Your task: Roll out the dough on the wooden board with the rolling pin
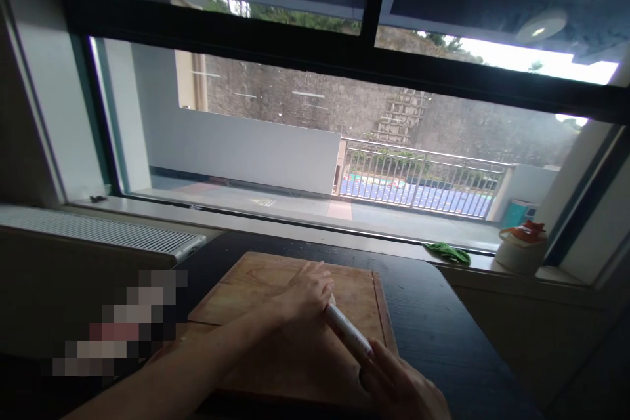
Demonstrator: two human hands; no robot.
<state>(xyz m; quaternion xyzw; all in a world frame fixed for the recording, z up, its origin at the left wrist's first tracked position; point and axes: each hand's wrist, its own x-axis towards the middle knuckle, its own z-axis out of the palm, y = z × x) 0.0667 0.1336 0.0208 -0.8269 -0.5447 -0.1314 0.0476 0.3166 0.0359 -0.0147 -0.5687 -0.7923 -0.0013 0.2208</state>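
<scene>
Daylight is coming through a wide window, its dark frame [221,36] crossing the top of the head view, your only one. Ribbed radiator [88,226] is standing at the left; a green cloth [449,252] is lying on the sill beside a pale pot [519,257]. Black table [443,321] is carrying a wooden board [256,279]. Your right hand [401,380] is curling around the near end of a white stick [348,329], fingers folded about it. Your left hand [310,292] is lying over the board at the stick's far end, fingers bent and close together; whether it is pinching the tip or something beneath, I cannot tell. So the stick is sitting between your two hands, over the right part of the board; any contact with the wood is not showing. Handling, by judgement: it is looking light and stiff, smooth enough to be slippery in damp fingers, not obviously fragile. Best hold is probably the near end, where you are gripping. Long axis is running diagonally, near end low at the right, far end pointing up-left and away from you, toward your left fingers.
</scene>
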